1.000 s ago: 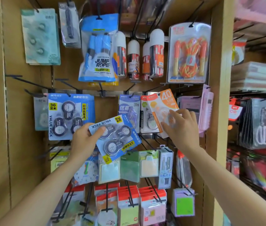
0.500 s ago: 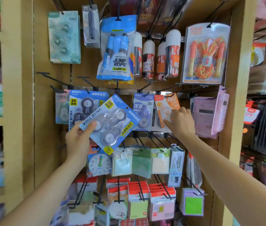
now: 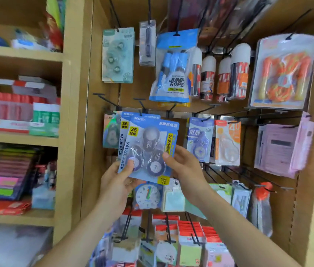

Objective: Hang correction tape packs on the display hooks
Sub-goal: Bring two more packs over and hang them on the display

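Observation:
A blue correction tape value pack [image 3: 152, 143] with three round tapes is held upright in front of the display board. My left hand [image 3: 117, 182] grips its lower left corner and my right hand [image 3: 183, 166] pinches its right edge. Its top sits just below a black display hook [image 3: 141, 106]. Directly behind it hangs an identical blue pack [image 3: 123, 132] on that hook. To the right hang a purple-blue single tape pack [image 3: 200, 139] and an orange one [image 3: 228, 141].
A jump rope bag [image 3: 173, 70] and tubes [image 3: 237, 72] hang above. A toy clock [image 3: 147, 195], sticky notes [image 3: 189, 249] and several empty hooks lie below. Pink calculators [image 3: 279, 147] hang at right. A wooden shelf unit [image 3: 73, 120] with boxes stands at left.
The pack went from tilted in my left hand to upright in front of the hanging blue pack. My right hand left the orange pack and took the pack's right edge. The view swung left.

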